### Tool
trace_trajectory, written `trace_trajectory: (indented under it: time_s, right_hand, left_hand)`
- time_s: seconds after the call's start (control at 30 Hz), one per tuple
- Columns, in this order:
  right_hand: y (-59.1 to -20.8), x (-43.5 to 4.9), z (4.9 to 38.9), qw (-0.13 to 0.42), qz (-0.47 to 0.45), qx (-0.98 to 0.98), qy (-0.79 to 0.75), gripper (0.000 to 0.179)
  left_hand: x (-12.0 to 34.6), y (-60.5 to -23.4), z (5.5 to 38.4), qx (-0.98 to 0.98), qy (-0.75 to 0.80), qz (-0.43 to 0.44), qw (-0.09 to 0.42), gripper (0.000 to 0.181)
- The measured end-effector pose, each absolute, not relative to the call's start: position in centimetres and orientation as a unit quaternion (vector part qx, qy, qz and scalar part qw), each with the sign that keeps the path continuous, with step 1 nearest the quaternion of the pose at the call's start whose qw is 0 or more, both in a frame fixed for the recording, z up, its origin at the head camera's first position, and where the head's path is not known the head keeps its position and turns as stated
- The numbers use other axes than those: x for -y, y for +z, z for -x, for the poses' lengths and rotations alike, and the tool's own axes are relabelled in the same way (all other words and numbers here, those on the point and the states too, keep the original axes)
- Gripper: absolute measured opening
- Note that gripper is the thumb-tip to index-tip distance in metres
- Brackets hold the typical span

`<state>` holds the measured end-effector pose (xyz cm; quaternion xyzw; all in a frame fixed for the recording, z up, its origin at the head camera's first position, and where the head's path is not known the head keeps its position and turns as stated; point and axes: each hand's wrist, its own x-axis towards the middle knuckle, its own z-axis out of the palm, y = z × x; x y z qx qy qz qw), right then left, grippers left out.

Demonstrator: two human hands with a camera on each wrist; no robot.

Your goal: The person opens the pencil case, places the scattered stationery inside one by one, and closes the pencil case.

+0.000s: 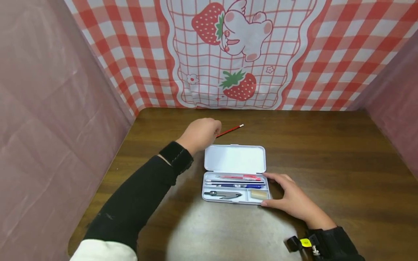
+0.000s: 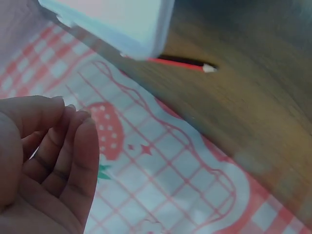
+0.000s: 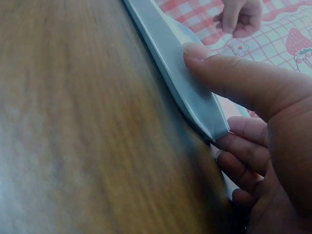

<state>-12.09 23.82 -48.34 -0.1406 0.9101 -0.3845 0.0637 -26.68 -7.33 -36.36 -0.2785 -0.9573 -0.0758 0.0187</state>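
Note:
A white pencil case (image 1: 235, 202) lies on the table with its lid (image 1: 235, 158) folded back. My right hand (image 1: 292, 197) grips the case's right end, thumb at the near corner and fingers at the far one; the right wrist view shows the thumb (image 3: 229, 78) on its side wall. Inside are red pens (image 1: 243, 177), a blue pen (image 1: 241, 186), a grey compass (image 1: 225, 194) and a beige eraser (image 1: 258, 194). Above the lid's far left corner hovers my left hand (image 1: 200, 134), fingers loosely curled around nothing visible. A red pencil (image 1: 231, 130) lies beyond the lid, partly hidden.
Behind the brown wooden table (image 1: 326, 152) hangs a red-and-white checked cloth (image 1: 346, 47) with strawberry prints. A pink curtain (image 1: 58, 108) hangs along the left side, another pink cloth (image 1: 392, 105) on the right. A small black device (image 1: 295, 243) sits at my right wrist.

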Motion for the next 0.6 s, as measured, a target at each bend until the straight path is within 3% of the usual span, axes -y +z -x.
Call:
trace_trajectory:
  time_s: [0.27,0.6]
  right_hand:
    - [-48.2,-24.0,12.2,0.055,0.142,-0.911,-0.384,0.088]
    - [-48.4,-23.8,11.8,0.054,0.145,-0.907,-0.391,0.088]
  left_hand:
    - [7.7,-37.4,30.5,0.963,-0.125,0.238,-0.019,0.014]
    - [8.2,-41.9,31.7,0.966,-0.127,0.211,-0.078,0.013]
